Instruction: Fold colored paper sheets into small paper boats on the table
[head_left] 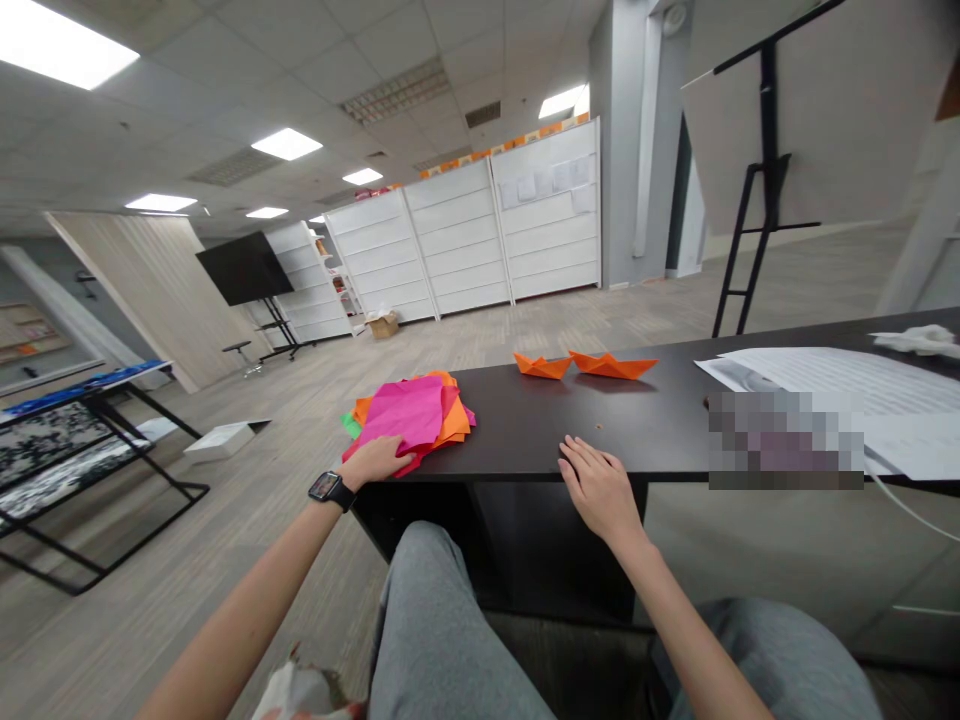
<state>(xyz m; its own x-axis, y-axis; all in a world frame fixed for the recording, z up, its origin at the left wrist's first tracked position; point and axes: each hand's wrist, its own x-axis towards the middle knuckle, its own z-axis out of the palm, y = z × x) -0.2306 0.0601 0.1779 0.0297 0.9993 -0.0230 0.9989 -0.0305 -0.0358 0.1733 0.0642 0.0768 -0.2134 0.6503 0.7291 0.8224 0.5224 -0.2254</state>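
Note:
My left hand [377, 459], with a black watch on its wrist, rests on the near edge of a loose stack of coloured paper [405, 410]. A pink sheet lies on top; orange and green edges stick out beneath it. The fingers of that hand lie fairly flat on the paper, not wrapped round it. My right hand [598, 486] lies open at the front edge of the dark table [517, 430], fingers stretched out and holding nothing. Beyond it, near the far edge, stand two folded orange paper boats, a smaller one [541, 367] and a longer one [613, 366].
Printed sheets [832, 385] lie at the table's right, beside a blurred-out patch. A crumpled white thing [919, 340] sits farther right, and a white cable [911, 508] hangs over the front edge. A black-framed stand [750, 230] rises behind the table.

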